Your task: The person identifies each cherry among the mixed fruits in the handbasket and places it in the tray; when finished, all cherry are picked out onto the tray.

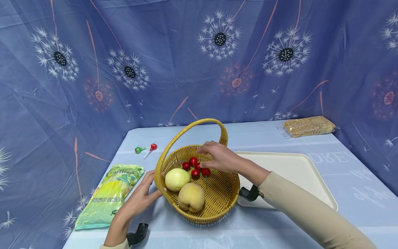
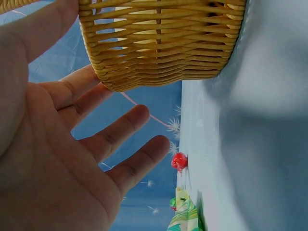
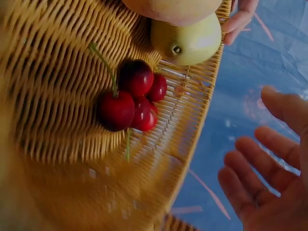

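Observation:
A yellow wicker basket (image 1: 217,193) with an arched handle stands at the middle of the table. Several red cherries (image 1: 195,174), a pale yellow-green fruit (image 1: 177,179) and a peach (image 1: 191,197) lie inside it. At its left rim, my left hand (image 1: 141,193) grips the edge between thumb and fingers, the ring and little fingers spread free in the left wrist view. My right hand (image 1: 222,157) reaches over the basket's far right side, above the cherries. In the right wrist view its fingers (image 3: 260,159) are apart and hold nothing.
A green-yellow printed bag (image 1: 110,197) lies left of the basket. Behind it are a green lollipop (image 1: 138,149) and a red lollipop (image 1: 153,147). A cream tray (image 1: 298,180) lies to the right, partly under my right arm. A clear-wrapped brown pack (image 1: 309,126) sits at the back right.

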The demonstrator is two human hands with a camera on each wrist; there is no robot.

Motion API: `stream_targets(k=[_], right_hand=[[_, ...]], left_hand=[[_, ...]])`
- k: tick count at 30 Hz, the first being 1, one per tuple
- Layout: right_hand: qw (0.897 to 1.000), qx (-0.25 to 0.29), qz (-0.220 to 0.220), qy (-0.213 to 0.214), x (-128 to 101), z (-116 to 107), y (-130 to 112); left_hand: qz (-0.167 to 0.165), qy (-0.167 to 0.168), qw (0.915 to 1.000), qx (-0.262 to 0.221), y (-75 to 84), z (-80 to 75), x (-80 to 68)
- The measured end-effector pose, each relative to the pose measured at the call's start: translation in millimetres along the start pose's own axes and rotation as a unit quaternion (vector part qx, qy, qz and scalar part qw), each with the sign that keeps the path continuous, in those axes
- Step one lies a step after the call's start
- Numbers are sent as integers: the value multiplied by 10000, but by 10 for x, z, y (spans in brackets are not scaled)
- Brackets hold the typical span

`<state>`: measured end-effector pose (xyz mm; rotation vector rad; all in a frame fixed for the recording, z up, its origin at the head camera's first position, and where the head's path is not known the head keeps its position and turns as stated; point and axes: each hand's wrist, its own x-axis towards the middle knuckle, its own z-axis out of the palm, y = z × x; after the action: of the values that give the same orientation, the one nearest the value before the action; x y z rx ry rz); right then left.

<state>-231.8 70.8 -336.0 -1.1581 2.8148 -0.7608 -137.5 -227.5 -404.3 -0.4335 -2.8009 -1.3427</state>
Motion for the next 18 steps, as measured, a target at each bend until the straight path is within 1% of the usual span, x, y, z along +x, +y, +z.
stream_targets(k=[5, 9, 12, 18], right_hand=[[9999, 6, -4, -148, 145, 51, -24], [9993, 47, -55, -366, 244, 105, -23], [9983, 66, -52, -569, 299, 144, -7], [9966, 134, -70, -805, 391, 241, 53]], left_hand=[[26, 1, 10000, 40, 1, -6, 7], [-14, -28, 10000, 11, 2, -8, 14], [-37, -48, 10000, 38, 1, -7, 17], [-44, -38, 10000, 46, 1, -4, 14]])
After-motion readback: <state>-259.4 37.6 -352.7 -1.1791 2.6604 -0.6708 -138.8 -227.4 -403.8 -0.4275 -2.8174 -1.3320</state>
